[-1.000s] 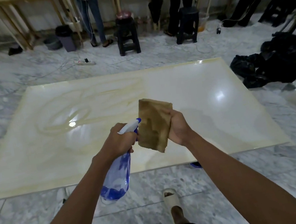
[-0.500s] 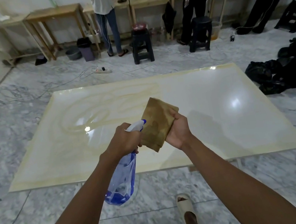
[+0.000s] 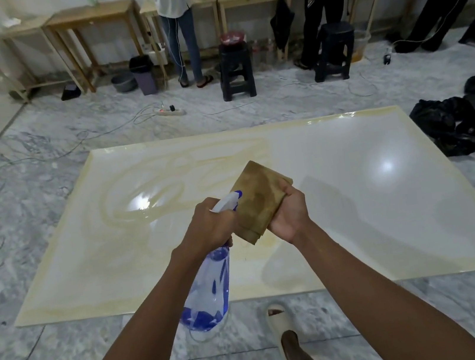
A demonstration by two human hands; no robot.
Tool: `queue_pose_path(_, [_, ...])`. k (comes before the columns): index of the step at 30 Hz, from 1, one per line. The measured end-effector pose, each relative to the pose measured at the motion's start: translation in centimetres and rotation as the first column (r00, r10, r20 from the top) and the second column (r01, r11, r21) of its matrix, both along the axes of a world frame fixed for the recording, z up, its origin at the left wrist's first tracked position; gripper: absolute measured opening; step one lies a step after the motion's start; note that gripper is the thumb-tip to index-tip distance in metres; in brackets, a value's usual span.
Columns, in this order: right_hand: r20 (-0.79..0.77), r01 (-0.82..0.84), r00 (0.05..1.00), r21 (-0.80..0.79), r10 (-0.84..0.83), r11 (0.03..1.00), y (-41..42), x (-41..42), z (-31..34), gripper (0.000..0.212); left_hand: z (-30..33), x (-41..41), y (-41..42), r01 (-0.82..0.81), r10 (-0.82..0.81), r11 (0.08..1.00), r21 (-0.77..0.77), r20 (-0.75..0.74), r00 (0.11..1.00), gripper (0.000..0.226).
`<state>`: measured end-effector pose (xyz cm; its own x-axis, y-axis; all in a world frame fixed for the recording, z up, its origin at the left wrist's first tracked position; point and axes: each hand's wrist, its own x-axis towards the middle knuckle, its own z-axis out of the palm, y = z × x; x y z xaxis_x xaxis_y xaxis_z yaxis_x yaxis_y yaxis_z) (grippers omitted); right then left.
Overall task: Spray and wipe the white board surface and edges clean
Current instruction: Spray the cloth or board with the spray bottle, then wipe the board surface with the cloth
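Observation:
The large white board (image 3: pixel 376 220) lies flat in front of me, glossy, with yellowish-brown smear rings on its left half and along its edges. My left hand (image 3: pixel 211 226) grips the head of a clear blue spray bottle (image 3: pixel 209 293), whose body hangs down toward the floor and whose white nozzle points forward. My right hand (image 3: pixel 290 215) holds a folded brown cloth (image 3: pixel 259 198) upright just in front of the nozzle. Both hands hover above the board's near middle, close together.
Marble floor surrounds the board, with cables and a power strip (image 3: pixel 171 111) beyond it. Two black stools (image 3: pixel 236 69) and standing people (image 3: pixel 181 27) line wooden tables at the back. Dark bags (image 3: pixel 466 121) lie at the board's right. My sandalled foot (image 3: pixel 279 322) stands near the front edge.
My view has tilted up and the board sits lower in the frame. Both hands keep their holds on bottle and cloth, staying close together above the board.

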<state>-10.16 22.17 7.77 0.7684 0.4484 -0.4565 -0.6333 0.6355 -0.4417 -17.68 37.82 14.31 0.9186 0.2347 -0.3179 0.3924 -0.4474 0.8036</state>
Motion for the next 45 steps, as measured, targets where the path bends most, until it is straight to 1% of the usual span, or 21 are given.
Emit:
queue_pose_path(2, [-0.011,-0.01,1.0,-0.043,0.009,0.999,0.4,2.4,-1.1,0.051,-0.6,2.6,0.5,0.025,-0.025,1.0,0.013,0.01,1.0,0.021])
queue_pose_path(5, [0.01,-0.071,0.997,-0.193,0.074,0.979,0.5,6.8,-3.6,0.052,-1.5,7.5,1.4,0.046,-0.045,0.999,-0.03,0.03,0.999,0.022])
queue_pose_path(8, [0.0,-0.143,0.988,-0.409,0.157,0.901,-0.1,12.5,-6.3,0.051,-2.0,13.3,2.7,-0.021,0.021,0.997,-0.076,-0.002,1.0,0.044])
queue_pose_path(9, [0.013,-0.161,0.98,-0.532,0.198,0.832,-0.2,14.8,-7.2,0.052,-2.3,15.2,3.2,-0.032,0.031,0.996,-0.083,-0.014,0.999,0.048])
queue_pose_path(11, [0.081,-0.12,0.953,-0.786,0.293,0.606,0.1,20.3,-8.2,0.064,-2.6,19.0,4.4,-0.034,0.032,0.995,-0.091,-0.029,0.999,0.046])
queue_pose_path(12, [0.151,-0.031,0.926,-0.882,0.345,0.47,0.6,23.6,-8.8,0.069,-2.8,20.9,5.0,-0.032,0.03,0.995,-0.09,-0.03,0.999,0.044])
queue_pose_path(13, [0.243,0.092,0.875,-0.933,0.418,0.348,1.1,26.9,-9.3,0.068,-3.1,22.7,5.7,-0.031,0.029,0.996,-0.084,-0.024,0.999,0.04])
queue_pose_path(15, [0.335,0.355,0.713,-0.93,0.616,0.095,2.1,33.8,-11.1,0.051,-3.9,26.0,7.1,-0.049,0.049,0.996,-0.068,0.0,0.999,0.028])
queue_pose_path(16, [0.3,0.46,0.641,-0.887,0.706,-0.041,2.8,37.3,-12.2,0.047,-4.4,27.6,7.7,-0.056,0.057,0.996,-0.065,0.017,0.998,0.026])
queue_pose_path(17, [0.211,0.493,0.598,-0.858,0.773,-0.147,3.5,40.3,-13.5,0.045,-5.1,29.0,8.3,-0.056,0.058,0.996,-0.067,0.036,0.998,0.028])
queue_pose_path(19, [0.001,0.415,0.536,-0.871,0.844,-0.262,5.0,44.5,-16.7,0.05,-6.4,31.1,8.9,-0.058,0.063,0.995,-0.076,0.064,0.996,0.033])
queue_pose_path(21, [-0.2,0.312,0.463,-0.875,0.864,-0.37,6.3,45.5,-20.2,0.056,-7.9,32.3,9.4,-0.07,0.076,0.994,-0.089,0.061,0.995,0.033])
queue_pose_path(23, [-0.293,0.323,0.445,-0.829,0.846,-0.457,6.9,45.0,-23.6,0.059,-9.1,32.8,9.8,-0.072,0.076,0.993,-0.094,0.033,0.997,0.034])
queue_pose_path(26, [-0.276,0.373,0.477,-0.797,0.835,-0.476,6.9,42.5,-25.1,0.06,-10.3,32.0,10.1,-0.07,0.07,0.994,-0.087,-0.009,0.998,0.032])
queue_pose_path(29, [-0.267,0.379,0.451,-0.806,0.851,-0.454,6.0,38.1,-25.1,0.061,-10.2,29.6,9.8,-0.069,0.066,0.994,-0.09,-0.034,0.997,0.032])
queue_pose_path(32, [-0.224,0.415,0.406,-0.819,0.886,-0.397,4.8,30.4,-25.6,0.06,-9.2,26.2,9.0,-0.073,0.07,0.987,-0.145,-0.024,0.997,0.037])
queue_pose_path(36, [-0.146,0.449,0.408,-0.828,0.901,-0.337,2.8,18.9,-25.9,0.059,-7.8,20.1,7.7,-0.047,0.043,0.984,-0.17,-0.026,0.999,0.035])
queue_pose_path(40, [-0.182,0.418,0.357,-0.846,0.916,-0.331,1.4,7.0,-24.6,0.059,-7.0,13.1,6.3,-0.022,0.011,0.981,-0.194,-0.054,0.998,0.04])
queue_pose_path(41, [-0.213,0.402,0.345,-0.847,0.914,-0.349,1.1,4.2,-24.3,0.06,-6.9,11.6,5.9,-0.02,0.007,0.98,-0.2,-0.065,0.998,0.04])
queue_pose_path(43, [-0.256,0.325,0.34,-0.871,0.905,-0.369,0.6,-0.7,-23.4,0.06,-6.9,9.0,5.4,-0.019,0.001,0.977,-0.211,-0.088,0.996,0.034])
queue_pose_path(45, [-0.27,0.241,0.324,-0.903,0.907,-0.355,0.6,-3.9,-21.7,0.061,-6.7,7.3,5.2,-0.019,-0.004,0.974,-0.227,-0.098,0.995,0.034])
